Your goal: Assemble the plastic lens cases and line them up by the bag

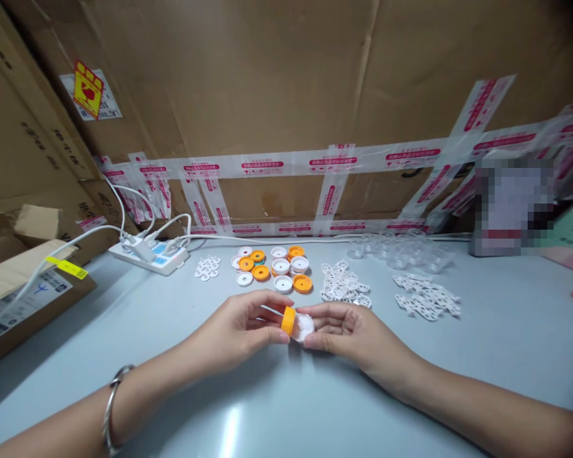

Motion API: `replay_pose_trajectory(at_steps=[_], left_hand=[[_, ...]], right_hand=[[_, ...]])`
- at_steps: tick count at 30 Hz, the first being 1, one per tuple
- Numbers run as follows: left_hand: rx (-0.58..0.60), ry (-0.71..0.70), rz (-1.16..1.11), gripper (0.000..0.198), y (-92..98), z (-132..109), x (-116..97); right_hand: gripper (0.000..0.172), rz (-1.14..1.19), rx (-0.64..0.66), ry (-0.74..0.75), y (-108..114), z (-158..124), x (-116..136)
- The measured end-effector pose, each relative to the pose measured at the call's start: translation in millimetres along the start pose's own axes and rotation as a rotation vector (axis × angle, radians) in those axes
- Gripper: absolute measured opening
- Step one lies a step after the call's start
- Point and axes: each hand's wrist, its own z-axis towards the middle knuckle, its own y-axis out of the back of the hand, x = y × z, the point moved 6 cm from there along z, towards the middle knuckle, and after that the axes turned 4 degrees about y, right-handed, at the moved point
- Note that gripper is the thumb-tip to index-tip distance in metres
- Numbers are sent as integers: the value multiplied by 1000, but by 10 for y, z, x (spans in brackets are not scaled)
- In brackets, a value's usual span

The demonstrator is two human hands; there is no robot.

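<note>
My left hand (251, 324) pinches an orange ring-shaped cap (288, 322) between thumb and fingers. Close against it, my right hand (344, 327) grips a small white round part (303, 327), its face partly turned toward me. The two parts meet or nearly touch; I cannot tell if they are joined. Beyond my hands lie orange caps (302, 284) and white caps (282, 284), some stacked. Beside them are flat orange discs (260, 273), a heap of white perforated pieces (342, 283) and a cluster of small white parts (207, 268).
Farther right lie white flat perforated pieces (427, 296) and clear plastic cups (401, 250). A power strip (148, 253) with cables stands at the back left. An open carton (33, 292) is at the left edge, and a large taped cardboard box (277, 76) walls off the back.
</note>
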Motion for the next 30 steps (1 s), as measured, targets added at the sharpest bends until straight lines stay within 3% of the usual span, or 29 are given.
replay_pose_trajectory(at_steps=[4,11,17,30], left_hand=[[-44,-64,159,32,-7,-25,-58],[-122,-303,541,24,-94,-120,-181],[-149,-347,539,28,-90,-109,-171],[-151,-365,627,29,-148,-114,-165]], right_hand=[[42,-10,7,20,-11,1,-11],[31,-61,111,127,-89,-28,31],[42,-47,52,75,-52,-45,25],[30,-20,51,103,-87,-52,54]])
